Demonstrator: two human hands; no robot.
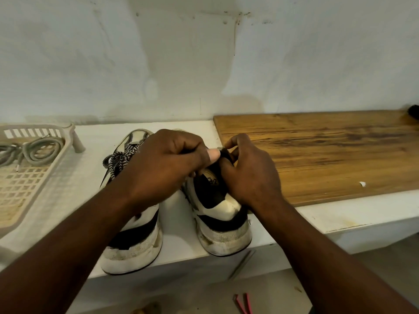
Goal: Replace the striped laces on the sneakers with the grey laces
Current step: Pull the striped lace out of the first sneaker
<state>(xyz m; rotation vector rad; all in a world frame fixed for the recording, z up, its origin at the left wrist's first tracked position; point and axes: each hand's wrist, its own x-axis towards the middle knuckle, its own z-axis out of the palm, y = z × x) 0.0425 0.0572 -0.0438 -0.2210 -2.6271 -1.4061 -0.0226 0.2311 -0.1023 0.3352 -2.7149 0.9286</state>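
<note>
Two white and black sneakers stand heel-first toward me on a white shelf. The left sneaker (pixel 133 241) still carries a black-and-white striped lace (pixel 120 158), loose over its tongue. Over the right sneaker (pixel 217 214) both hands work at the lacing. My left hand (pixel 163 168) reaches across and pinches at the top of its tongue. My right hand (pixel 249 175) grips the tongue area from the right, fingers curled on the lace there; the lace itself is mostly hidden. Grey laces (pixel 34 150) lie coiled in a beige basket (pixel 22 193) at the left.
A wooden board (pixel 328 152) lies on the shelf right of the sneakers, with a small white scrap on it. The white wall stands close behind. The shelf's front edge (pixel 181 261) runs just under the heels. Below, red-handled things (pixel 243 302) lie on the floor.
</note>
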